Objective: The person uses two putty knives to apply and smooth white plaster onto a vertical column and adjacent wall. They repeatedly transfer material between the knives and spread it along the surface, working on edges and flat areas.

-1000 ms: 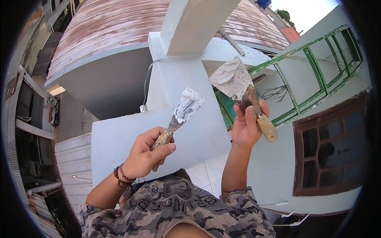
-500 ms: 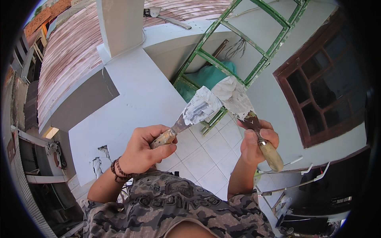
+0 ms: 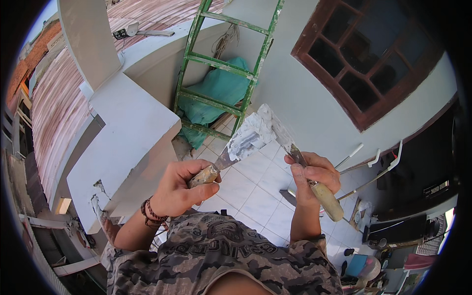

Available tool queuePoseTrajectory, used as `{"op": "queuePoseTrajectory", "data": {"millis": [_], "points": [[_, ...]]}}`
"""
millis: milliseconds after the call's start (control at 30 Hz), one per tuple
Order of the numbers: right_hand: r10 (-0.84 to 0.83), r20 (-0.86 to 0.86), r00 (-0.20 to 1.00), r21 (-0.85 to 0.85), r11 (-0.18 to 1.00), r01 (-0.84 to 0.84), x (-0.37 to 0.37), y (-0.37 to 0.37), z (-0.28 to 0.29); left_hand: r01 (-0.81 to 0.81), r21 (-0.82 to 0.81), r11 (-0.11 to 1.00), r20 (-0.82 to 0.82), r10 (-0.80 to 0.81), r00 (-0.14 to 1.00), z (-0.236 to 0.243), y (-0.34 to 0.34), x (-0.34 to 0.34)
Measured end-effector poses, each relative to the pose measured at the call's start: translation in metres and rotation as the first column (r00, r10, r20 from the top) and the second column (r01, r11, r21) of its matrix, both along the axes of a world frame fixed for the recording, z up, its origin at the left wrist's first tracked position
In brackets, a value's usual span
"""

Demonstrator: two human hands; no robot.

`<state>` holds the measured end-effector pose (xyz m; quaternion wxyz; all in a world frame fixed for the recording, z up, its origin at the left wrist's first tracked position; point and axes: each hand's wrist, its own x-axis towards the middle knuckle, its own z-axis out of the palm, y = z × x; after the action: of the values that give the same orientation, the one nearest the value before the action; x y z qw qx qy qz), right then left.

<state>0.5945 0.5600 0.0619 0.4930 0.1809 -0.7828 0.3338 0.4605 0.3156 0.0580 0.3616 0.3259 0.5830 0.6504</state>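
My left hand (image 3: 179,189) is closed round the worn wooden handle of a wide putty knife (image 3: 246,139). White filler paste coats most of its blade, with some grey metal showing through. In my right hand (image 3: 314,176) is a second putty knife (image 3: 297,156) with a pale handle, its dark blade tilted and partly turned edge-on. A lump of white paste (image 3: 266,118) sits on that blade near its tip. The two blades meet or overlap at their far ends in front of my chest; the exact contact is hidden by the paste.
A green paint-spattered ladder (image 3: 221,63) stands ahead, with a teal cloth (image 3: 216,88) behind it. To the left runs a white ledge (image 3: 132,113) with a broken patch. A brown-framed window (image 3: 364,59) is at right. White tiles (image 3: 246,191) cover the floor; poles (image 3: 368,182) lean at right.
My view has swung to the right, so ladder and window sit further left. The right putty knife has turned from showing its flat face to more edge-on, against the left blade.
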Motion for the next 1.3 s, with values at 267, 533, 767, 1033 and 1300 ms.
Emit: {"op": "queuePoseTrajectory", "data": {"millis": [267, 533, 767, 1033, 1300], "points": [[0.029, -0.061, 0.998, 0.099, 0.995, -0.023, 0.036, 0.021, 0.007, 0.068, 0.017, 0.998, 0.053, -0.069, 0.996, 0.003, 0.014, 0.025], [-0.023, 0.002, 1.0, 0.307, 0.952, 0.021, 0.066, 0.031, 0.025, 0.122, 0.04, 0.992, 0.012, -0.123, 0.992, 0.018, 0.01, 0.029], [-0.142, 0.104, 0.984, -0.369, 0.914, 0.171, 0.091, 0.021, -0.002, 0.088, -0.034, 0.996, -0.076, -0.09, 0.993, 0.027, 0.001, 0.023], [0.043, -0.175, 0.984, -0.707, 0.69, -0.156, 0.074, -0.009, -0.011, 0.124, -0.107, 0.987, -0.124, -0.137, 0.983, 0.017, -0.001, 0.026], [0.05, -0.23, 0.972, -0.664, 0.722, -0.194, 0.066, -0.028, -0.018, 0.077, -0.003, 0.997, -0.162, -0.076, 0.984, 0.01, -0.014, 0.024]]}}
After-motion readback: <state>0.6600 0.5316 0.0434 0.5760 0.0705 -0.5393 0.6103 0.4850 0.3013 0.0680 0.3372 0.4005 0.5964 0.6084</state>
